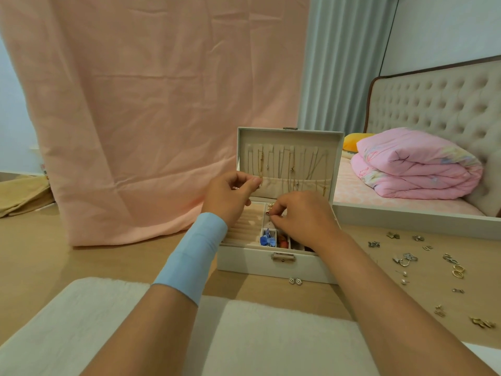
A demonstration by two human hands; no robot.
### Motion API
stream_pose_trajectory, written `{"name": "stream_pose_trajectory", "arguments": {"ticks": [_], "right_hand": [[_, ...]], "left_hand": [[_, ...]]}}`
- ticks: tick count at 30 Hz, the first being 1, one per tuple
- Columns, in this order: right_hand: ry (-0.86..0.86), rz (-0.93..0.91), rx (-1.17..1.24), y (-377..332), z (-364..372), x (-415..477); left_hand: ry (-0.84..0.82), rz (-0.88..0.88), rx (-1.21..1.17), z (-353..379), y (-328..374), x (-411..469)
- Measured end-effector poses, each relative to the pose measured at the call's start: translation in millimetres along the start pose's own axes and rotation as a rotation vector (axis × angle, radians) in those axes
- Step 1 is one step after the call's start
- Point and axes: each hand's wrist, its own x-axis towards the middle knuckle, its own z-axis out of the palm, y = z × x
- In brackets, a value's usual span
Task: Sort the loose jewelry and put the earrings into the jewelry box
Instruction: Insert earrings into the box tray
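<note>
- Both forearms (379, 308) reach from the near edge toward the jewelry box (252, 260), which stands straight ahead with its lid upright.
- Right hand (306, 218): over the tray, fingertips (275, 217) pinching a small piece (269, 213), too small to identify.
- Left hand (233, 194): at the box's far-left corner, fingers curled, thumb against forefinger. Whether it holds anything cannot be determined.
- Loose jewelry (406, 260): scattered on the tan surface (81, 267) right of the box, on the right hand's side.
- Earring pair (295, 281): just in front of the box.
- Next pickup probably suits the right hand.
</note>
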Motion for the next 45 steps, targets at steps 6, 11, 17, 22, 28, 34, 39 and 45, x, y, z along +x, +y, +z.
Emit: {"name": "stream_pose_trajectory", "arguments": {"ticks": [6,11,17,22,28,34,39,45], "right_hand": [[0.023,-0.089,-0.078,0.8,1.2,1.6],[-0.038,-0.105,-0.113,3.1,-0.8,2.3],[-0.147,-0.021,0.065,8.5,-10.0,8.0],[-0.007,0.109,0.510,0.8,-20.7,10.8],[0.102,0.154,0.698,-6.9,-23.9,8.7],[0.121,0.165,0.757,-1.7,-24.7,5.0],[0.036,0.180,0.706,9.9,-25.4,3.5],[-0.158,0.074,0.187,13.3,-19.7,-1.5]], "left_hand": [[0.020,-0.011,-0.045,-4.6,-11.5,5.0],[0.015,-0.017,-0.045,-3.1,-15.1,5.6],[-0.070,-0.061,-0.027,-0.3,-10.0,3.0],[-0.161,-0.125,-0.065,2.6,-0.2,0.6],[-0.200,-0.192,-0.117,3.6,4.9,-1.8],[-0.264,-0.125,-0.016,6.1,5.4,-2.8],[-0.299,0.061,0.364,3.4,-5.3,-3.9],[-0.472,0.104,0.605,2.8,-13.2,-3.0]]}}
